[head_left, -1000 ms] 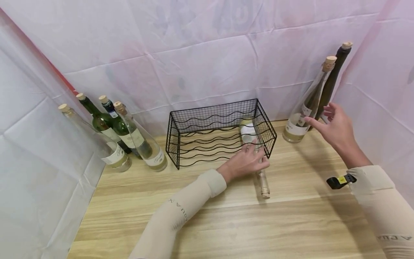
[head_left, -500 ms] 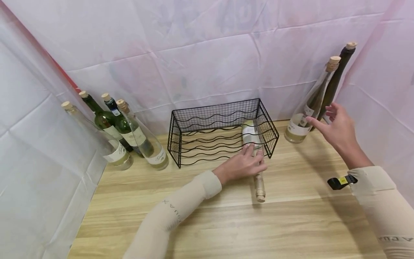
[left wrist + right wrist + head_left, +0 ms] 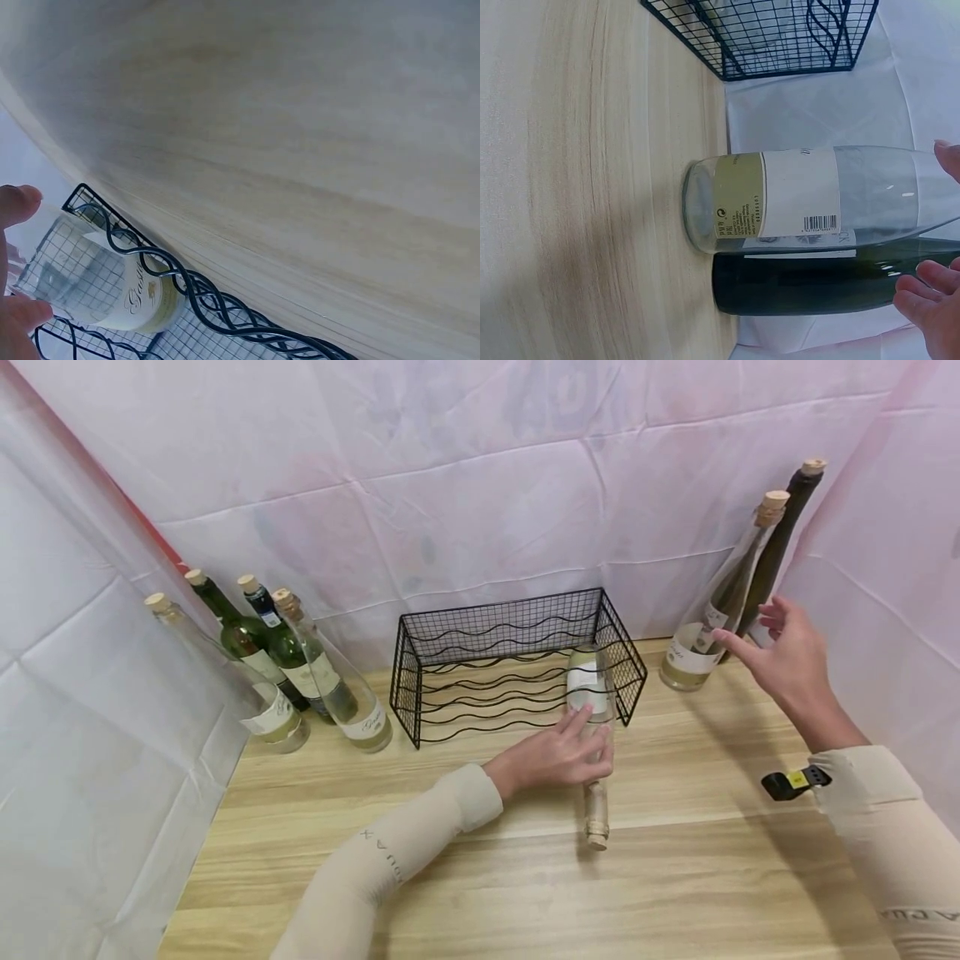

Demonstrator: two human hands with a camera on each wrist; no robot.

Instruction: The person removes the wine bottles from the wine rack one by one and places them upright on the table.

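Observation:
My left hand (image 3: pixel 558 756) grips the neck part of a clear corked wine bottle (image 3: pixel 588 681) lying on its side. Its labelled base rests inside the black wire wine rack (image 3: pixel 405 693), while the corked end sticks out over the front. In the left wrist view, thumb and fingertips stand at the glass (image 3: pixel 90 277) near the wavy wires. Over at the right, my right hand (image 3: pixel 791 664) is held with thumb and fingers spread beside a standing clear bottle (image 3: pixel 690 652). A tall dark bottle (image 3: pixel 783 535) leans close behind that one.
Two clear bottles (image 3: pixel 273 727) (image 3: pixel 363 722) and two green bottles (image 3: pixel 251 639) (image 3: pixel 300 672), all corked, stand at the back left. White cloth (image 3: pixel 480 510) hangs behind the wooden table (image 3: pixel 525 893). A black strap (image 3: pixel 791 781) sits by the right cuff.
My left hand has drawn the lying bottle toward me, so its corked end reaches further out of the rack and slightly left. My right hand has stayed nearly still.

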